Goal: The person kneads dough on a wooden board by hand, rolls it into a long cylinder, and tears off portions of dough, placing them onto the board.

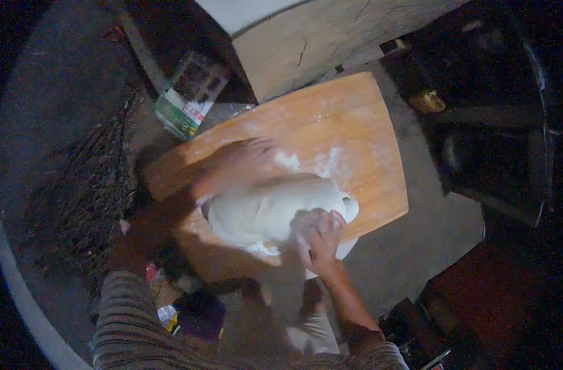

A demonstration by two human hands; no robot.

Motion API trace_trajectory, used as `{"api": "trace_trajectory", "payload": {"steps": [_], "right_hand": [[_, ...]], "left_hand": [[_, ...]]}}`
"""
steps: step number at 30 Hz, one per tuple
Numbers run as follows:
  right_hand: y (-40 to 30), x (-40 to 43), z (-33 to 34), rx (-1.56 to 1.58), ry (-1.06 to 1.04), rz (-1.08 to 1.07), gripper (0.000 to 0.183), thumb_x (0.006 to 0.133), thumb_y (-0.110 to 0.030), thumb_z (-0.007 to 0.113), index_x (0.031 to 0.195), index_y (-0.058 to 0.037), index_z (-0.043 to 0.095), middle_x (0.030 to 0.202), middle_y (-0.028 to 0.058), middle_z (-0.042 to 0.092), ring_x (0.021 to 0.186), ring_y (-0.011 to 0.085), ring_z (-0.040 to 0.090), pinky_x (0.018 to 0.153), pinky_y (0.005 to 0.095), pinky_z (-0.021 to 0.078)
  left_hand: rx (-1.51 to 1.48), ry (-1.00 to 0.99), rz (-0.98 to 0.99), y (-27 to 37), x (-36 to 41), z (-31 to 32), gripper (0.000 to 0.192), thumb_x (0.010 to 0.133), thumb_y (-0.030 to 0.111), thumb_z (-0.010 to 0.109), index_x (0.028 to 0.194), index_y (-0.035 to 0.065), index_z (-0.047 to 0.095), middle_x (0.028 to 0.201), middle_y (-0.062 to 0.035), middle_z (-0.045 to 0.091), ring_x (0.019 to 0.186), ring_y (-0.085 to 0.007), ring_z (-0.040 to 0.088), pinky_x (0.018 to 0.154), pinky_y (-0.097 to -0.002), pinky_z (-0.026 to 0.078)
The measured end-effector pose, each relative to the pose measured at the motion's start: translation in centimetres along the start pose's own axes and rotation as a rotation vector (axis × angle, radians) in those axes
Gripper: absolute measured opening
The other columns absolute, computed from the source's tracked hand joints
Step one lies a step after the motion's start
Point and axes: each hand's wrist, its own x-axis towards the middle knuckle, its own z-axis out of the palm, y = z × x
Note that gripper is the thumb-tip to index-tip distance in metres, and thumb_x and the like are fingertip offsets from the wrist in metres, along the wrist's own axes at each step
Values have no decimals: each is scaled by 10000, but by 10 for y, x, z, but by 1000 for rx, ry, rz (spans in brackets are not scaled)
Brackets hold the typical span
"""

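A large, pale mass of dough [272,208] lies on a floured wooden board [355,125]. My right hand [320,236] is at the dough's lower right part, its fingers bent over it. A folded flap of dough [350,208] sticks out just beyond those fingers. Motion blurs my left hand [235,166], which reaches over the board along the dough's upper left side. Its finger position is unclear, and whether it touches the dough cannot be told. Loose white flour [286,161] is scattered on the board beyond the dough.
A printed carton [184,108] stands off the board's far left corner. Dry brushwood [92,185] is heaped to the left. Behind the board rises a pale panel [318,46]. Dark furniture [494,138] stands at right, with a small yellowish object [428,101] near it.
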Motion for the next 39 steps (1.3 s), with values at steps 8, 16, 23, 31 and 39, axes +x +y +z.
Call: {"api": "trace_trajectory", "payload": {"steps": [8,16,23,31,39], "right_hand": [[-4,20,52,-78,176,91,415,734,-227,519,1140,-146,538,1199,100,498,1166,298,392,986,509,190],[7,81,69,-133,297,118,333,736,-222,534,1051,-114,547,1049,121,551,1021,342,468,917,503,300],[27,142,69,-120,121,223,262,760,-218,522,969,-72,585,980,175,573,947,355,498,839,493,338],[25,166,69,-21,143,126,267,820,-248,478,901,-39,623,972,204,602,946,354,525,845,449,361],[-41,19,5,169,49,28,262,719,-185,504,936,-67,591,887,156,555,870,361,486,782,467,337]], "left_hand": [[-13,586,-680,129,-52,63,465,752,166,491,1197,38,464,1272,-114,441,1232,-320,329,1050,-491,149],[143,664,-702,74,-24,49,373,814,223,473,1148,61,513,1112,-133,532,1045,-328,464,952,-466,285],[204,468,-713,26,5,31,281,824,205,502,1073,93,566,1037,-107,576,929,-305,555,858,-451,370],[170,361,-755,-43,17,39,360,855,214,443,1191,87,475,990,-140,580,855,-314,584,683,-467,466],[121,409,-632,86,-40,57,369,864,303,416,999,-3,572,1009,-175,587,989,-342,532,836,-429,401]]}}
